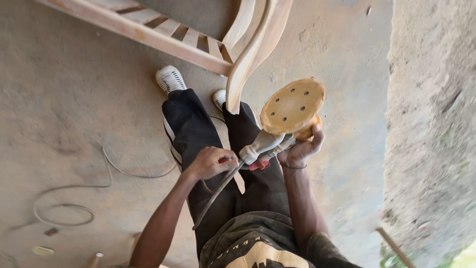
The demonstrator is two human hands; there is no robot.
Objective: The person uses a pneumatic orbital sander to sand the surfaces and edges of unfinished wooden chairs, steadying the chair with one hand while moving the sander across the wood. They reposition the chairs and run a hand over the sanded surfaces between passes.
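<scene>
Above the person's dark trousers (pixel 233 164), both hands are gripping a sander (pixel 277 134) turned disc-up. Its round tan sanding disc (pixel 292 106), dotted with holes, is facing the camera. The right hand (pixel 302 146) is curling its fingers around the sander's head beneath the disc. The left hand (pixel 210 163) is closing tightly on the handle end, where a hose (pixel 215 196) is trailing downward. A bare wooden chair frame (pixel 233 44) is standing just beyond, on the dusty floor (pixel 74 99).
</scene>
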